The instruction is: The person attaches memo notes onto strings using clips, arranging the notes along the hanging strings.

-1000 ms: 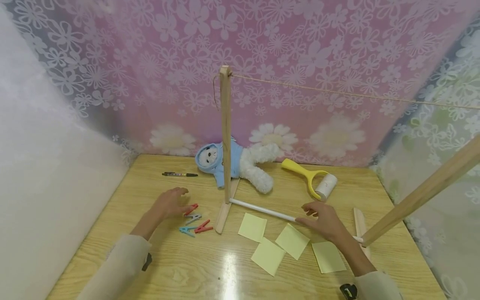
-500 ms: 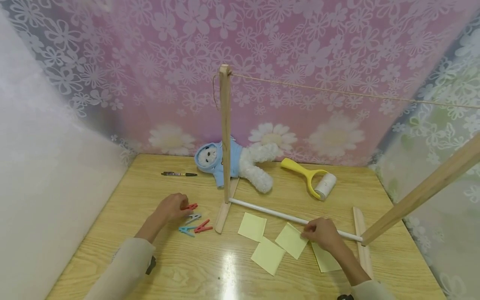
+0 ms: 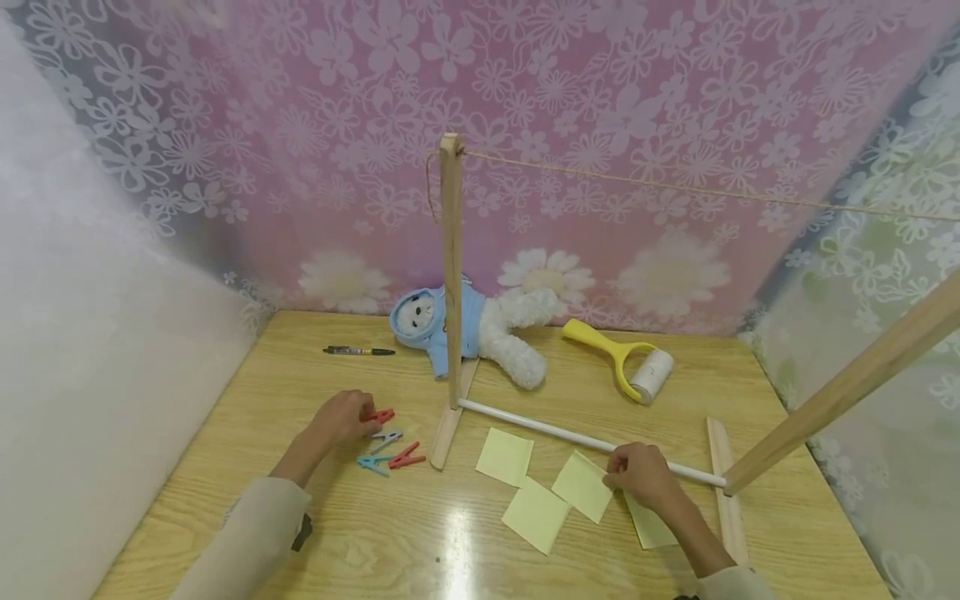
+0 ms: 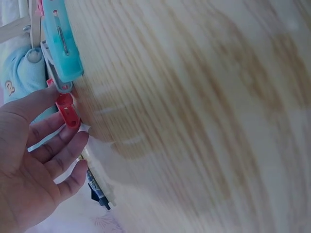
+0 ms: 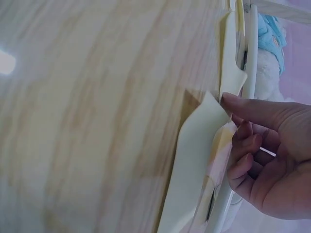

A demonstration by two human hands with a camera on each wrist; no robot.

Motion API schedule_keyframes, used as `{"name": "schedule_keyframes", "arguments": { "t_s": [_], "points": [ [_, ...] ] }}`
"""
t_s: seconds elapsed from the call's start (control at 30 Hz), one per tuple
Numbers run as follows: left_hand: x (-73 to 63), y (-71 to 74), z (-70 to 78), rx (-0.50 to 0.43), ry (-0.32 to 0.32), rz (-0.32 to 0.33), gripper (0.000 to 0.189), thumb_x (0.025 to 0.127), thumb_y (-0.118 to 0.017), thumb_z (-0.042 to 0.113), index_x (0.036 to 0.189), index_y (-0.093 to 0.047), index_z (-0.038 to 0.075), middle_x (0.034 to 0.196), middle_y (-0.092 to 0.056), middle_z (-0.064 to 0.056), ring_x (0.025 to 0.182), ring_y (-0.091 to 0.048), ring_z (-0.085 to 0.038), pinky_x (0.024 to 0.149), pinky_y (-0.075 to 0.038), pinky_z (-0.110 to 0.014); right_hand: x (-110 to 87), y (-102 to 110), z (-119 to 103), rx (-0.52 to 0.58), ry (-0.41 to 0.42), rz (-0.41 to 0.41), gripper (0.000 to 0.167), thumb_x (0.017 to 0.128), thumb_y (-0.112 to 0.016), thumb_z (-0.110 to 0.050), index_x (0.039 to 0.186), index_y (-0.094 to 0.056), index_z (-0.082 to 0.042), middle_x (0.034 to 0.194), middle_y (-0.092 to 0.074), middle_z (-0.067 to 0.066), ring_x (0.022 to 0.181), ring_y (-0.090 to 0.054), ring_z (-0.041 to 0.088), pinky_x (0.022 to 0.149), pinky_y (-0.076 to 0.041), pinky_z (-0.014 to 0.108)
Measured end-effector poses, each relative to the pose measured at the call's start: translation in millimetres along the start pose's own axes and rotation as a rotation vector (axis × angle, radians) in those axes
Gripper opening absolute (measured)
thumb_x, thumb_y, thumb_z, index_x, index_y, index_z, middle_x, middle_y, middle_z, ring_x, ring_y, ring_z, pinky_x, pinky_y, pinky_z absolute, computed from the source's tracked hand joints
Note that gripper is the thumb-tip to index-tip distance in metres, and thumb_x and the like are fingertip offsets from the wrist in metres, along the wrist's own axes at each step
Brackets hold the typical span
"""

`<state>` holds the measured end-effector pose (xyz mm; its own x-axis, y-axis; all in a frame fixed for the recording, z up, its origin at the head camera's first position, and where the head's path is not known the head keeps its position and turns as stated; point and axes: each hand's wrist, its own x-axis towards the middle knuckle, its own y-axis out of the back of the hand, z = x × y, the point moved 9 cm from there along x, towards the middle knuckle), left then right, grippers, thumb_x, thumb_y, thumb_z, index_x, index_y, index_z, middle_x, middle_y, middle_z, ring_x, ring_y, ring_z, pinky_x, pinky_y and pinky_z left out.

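My left hand pinches a red clothespin between thumb and fingers, low over the table. Right beside it lie a grey clothespin, a light-blue one and another red clothespin. In the left wrist view the thumb and index finger meet the red clothespin. On the other side, my right hand pinches the right corner of a yellow sticky note; the right wrist view shows that note bent up at the thumb. Another sticky note is partly hidden under the right hand.
A wooden frame has a left post, a right post, a string across its top and a white rod low down. Behind lie a plush toy, a yellow-handled lint roller and a pen.
My left fingers have closed onto the red clothespin. The right hand came down and toward me from over the white rod and took the corner of the sticky note.
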<state>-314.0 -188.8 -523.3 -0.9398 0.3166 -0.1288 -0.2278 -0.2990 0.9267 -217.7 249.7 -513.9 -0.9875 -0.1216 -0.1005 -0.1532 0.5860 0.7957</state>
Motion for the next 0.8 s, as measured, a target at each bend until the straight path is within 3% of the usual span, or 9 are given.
{"name": "schedule_keyframes", "arguments": {
  "t_s": [0.33, 0.5, 0.8],
  "points": [
    [-2.2, 14.8, 3.3, -0.011, 0.002, 0.050, 0.022, 0.087, -0.068, 0.029, 0.089, -0.062, 0.008, 0.076, -0.060, -0.003, 0.066, -0.050, -0.016, 0.059, -0.042, -0.030, -1.8, 2, -14, 0.055, 0.176, -0.102, 0.012, 0.082, -0.071, -0.012, 0.078, -0.061, -0.008, 0.070, -0.057, -0.002, 0.061, -0.046, 0.001, 0.054, -0.041, 0.019],
    [-2.3, 21.4, 9.5, -0.047, -0.021, 0.075, 0.023, 0.089, -0.066, 0.027, 0.094, -0.064, 0.005, 0.079, -0.062, -0.004, 0.068, -0.051, -0.016, 0.060, -0.043, -0.030, -0.8, 8, -17, 0.129, 0.168, -0.125, 0.013, 0.089, -0.065, -0.016, 0.086, -0.057, -0.006, 0.071, -0.058, 0.001, 0.058, -0.050, 0.002, 0.051, -0.044, 0.020],
    [-1.1, 46.7, 29.1, -0.210, -0.109, 0.171, 0.028, 0.089, -0.066, 0.027, 0.103, -0.065, 0.003, 0.091, -0.066, -0.009, 0.077, -0.058, -0.017, 0.067, -0.049, -0.031, 2.5, 13, -22, 0.236, 0.172, -0.140, 0.019, 0.094, -0.060, -0.019, 0.094, -0.053, -0.001, 0.070, -0.065, 0.010, 0.058, -0.062, 0.017, 0.052, -0.049, 0.026]
  ]
}}
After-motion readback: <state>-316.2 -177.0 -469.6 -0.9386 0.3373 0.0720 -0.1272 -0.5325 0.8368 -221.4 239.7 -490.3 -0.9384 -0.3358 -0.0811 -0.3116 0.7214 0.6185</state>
